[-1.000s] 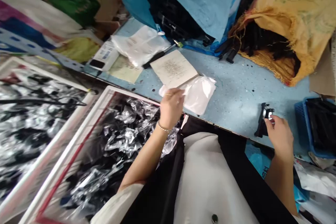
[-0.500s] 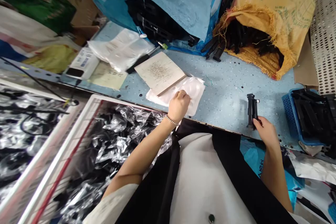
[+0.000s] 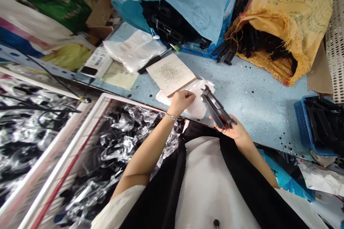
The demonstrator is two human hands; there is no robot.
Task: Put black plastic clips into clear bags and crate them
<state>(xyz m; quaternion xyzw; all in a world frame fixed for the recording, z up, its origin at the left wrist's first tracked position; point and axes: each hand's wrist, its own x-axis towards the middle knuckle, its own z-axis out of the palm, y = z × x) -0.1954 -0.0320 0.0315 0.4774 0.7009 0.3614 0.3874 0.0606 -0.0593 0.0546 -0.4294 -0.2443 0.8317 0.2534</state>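
My right hand (image 3: 234, 128) grips a long black clamp-like part (image 3: 215, 105), raised and tilted above the near edge of the bench, its far end pointing up and left. My left hand (image 3: 181, 103) is closed in a pinch over the stack of thin white plastic bags (image 3: 200, 105); whatever lies between its fingertips is too small to make out. A square wooden board (image 3: 172, 73) speckled with fine bits rests partly on these bags, just beyond my left hand.
Behind stand a blue sack (image 3: 182, 3) and a yellow woven sack (image 3: 298, 10), both holding black parts. A blue basket (image 3: 302, 121) of black parts is at the right. Clear bags (image 3: 135, 48) lie left on the bench; wrapped parts (image 3: 126, 132) fill a bin below.
My right hand has lifted the black clamp-like part off the bench and brought it left, tilting it, close to my left hand. The left hand stays over the white bags, its fingers turned more rightward.
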